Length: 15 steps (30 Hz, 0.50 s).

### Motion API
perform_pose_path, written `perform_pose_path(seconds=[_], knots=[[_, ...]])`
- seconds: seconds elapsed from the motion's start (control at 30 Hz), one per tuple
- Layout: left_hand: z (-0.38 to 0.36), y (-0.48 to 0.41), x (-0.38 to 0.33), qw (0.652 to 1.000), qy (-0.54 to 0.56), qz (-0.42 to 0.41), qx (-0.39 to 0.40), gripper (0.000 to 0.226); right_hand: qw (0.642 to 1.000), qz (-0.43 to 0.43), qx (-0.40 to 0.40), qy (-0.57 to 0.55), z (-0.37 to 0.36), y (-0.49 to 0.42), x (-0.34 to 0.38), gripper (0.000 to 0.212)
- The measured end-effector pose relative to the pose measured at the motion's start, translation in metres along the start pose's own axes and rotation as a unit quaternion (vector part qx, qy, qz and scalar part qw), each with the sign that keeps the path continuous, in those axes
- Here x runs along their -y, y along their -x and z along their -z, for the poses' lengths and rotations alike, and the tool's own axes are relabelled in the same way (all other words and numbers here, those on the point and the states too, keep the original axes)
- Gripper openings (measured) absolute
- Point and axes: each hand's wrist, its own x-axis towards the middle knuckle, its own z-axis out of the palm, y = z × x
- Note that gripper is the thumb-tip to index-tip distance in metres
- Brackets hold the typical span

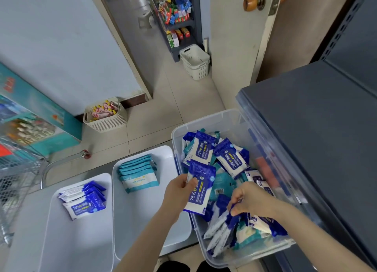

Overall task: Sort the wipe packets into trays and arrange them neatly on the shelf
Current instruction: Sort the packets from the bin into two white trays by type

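Two packets are held: the left hand (178, 192) grips a blue packet (201, 188), the right hand (252, 202) pinches another in the bin (173, 133); lay each label-up, squared on the blue stack (83, 200).

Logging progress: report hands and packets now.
Left hand holds alcohol-wipe packet. Right hand pinches blue packets in clear bin. Nothing blocks the trays.

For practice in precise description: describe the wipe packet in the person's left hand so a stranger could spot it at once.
Find the clear plastic bin beside the dark shelf. At its left rim the left hand grips one blue-and-white packet. Unlike the packets heaped in the bin, it is held up clear of the pile, label facing up.
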Motion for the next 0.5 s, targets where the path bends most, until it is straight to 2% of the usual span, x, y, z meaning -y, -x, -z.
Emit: perform_pose_path(seconds=[0.07,0.17,0.23,0.37,0.5], knots=[[-0.002,0.002,-0.001,1.000,0.009,0.003,0.017,0.013,0.996,0.021,-0.045,-0.068,0.004,-0.002,0.010,0.007],[-0.007,0.005,-0.003,0.999,0.003,0.007,0.045,0.021,0.973,0.042,-0.137,-0.181,0.011,-0.005,0.029,0.015],[-0.009,0.009,-0.009,0.997,0.028,0.031,0.072,0.021,0.955,0.051,-0.193,-0.217,0.013,-0.008,0.040,0.014],[-0.009,0.013,-0.018,0.989,0.073,0.060,0.114,0.017,0.941,0.044,-0.249,-0.224,0.014,-0.018,0.049,0.016],[-0.012,0.009,-0.012,0.992,-0.022,-0.022,0.124,0.009,0.948,0.060,-0.255,-0.183,0.011,-0.026,0.057,0.017]])
